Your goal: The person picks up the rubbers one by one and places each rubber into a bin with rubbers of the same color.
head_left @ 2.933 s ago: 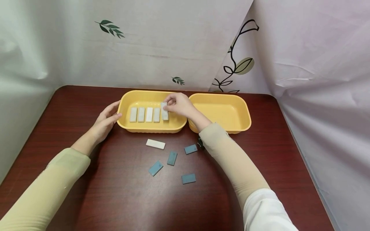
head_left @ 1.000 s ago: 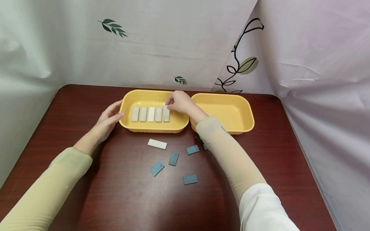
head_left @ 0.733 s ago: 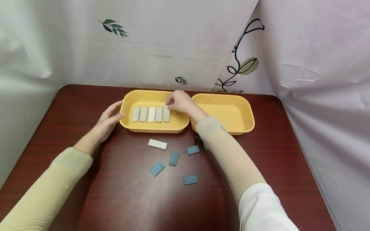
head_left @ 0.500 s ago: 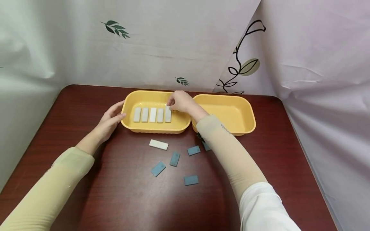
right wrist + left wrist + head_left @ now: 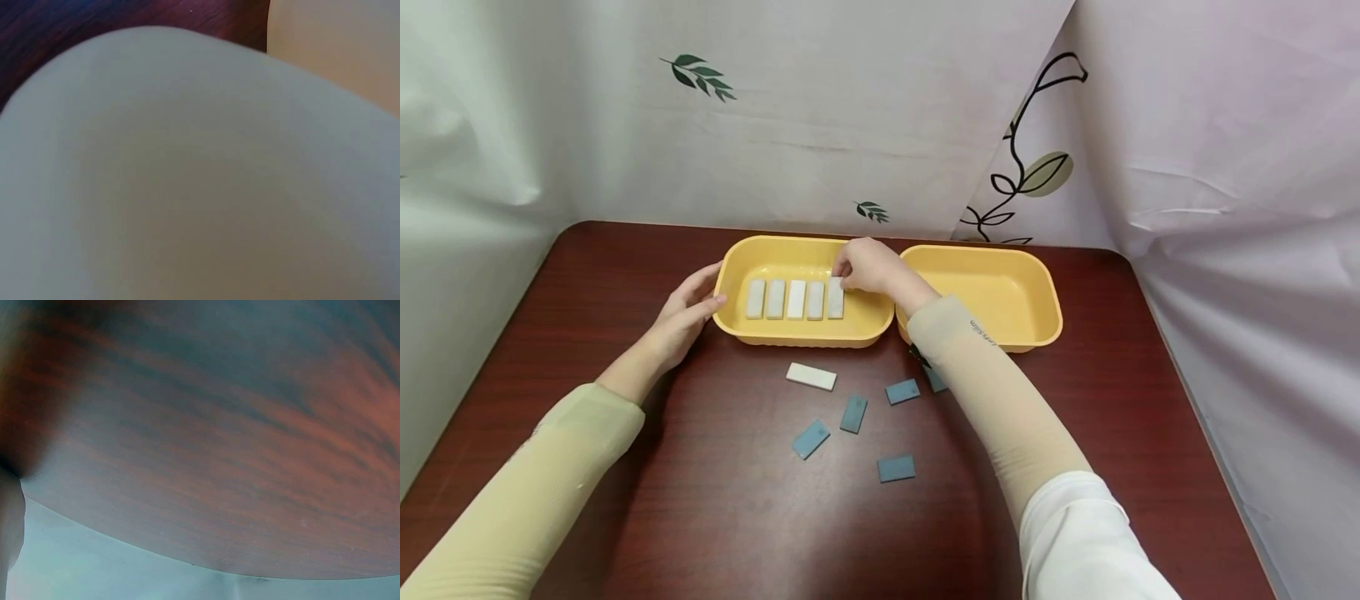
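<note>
My right hand [image 5: 868,265] reaches into the left yellow tray [image 5: 805,340]. Its thumb and fingers pinch the far end of a pale grey block [image 5: 836,304], the rightmost in a row. Several similar whitish blocks, among them a brighter white block [image 5: 796,300], lie side by side to its left. My left hand [image 5: 681,312] holds the tray's left end, thumb at the rim and fingers along the outside. In the right wrist view a pale sleeve [image 5: 200,175] covers most of the picture, hiding the hand. The left wrist view shows mostly blurred tabletop [image 5: 219,456].
A second yellow tray [image 5: 992,292] stands against the first on the right. On the dark red table in front lie a white block [image 5: 811,377] and several blue tiles [image 5: 896,468], one partly hidden under the right forearm [image 5: 1000,408]. A patterned white curtain [image 5: 820,125] hangs behind.
My right hand has lowered the pale grey block to the right end of the row, in line with the others. The left hand stays at the tray's end.
</note>
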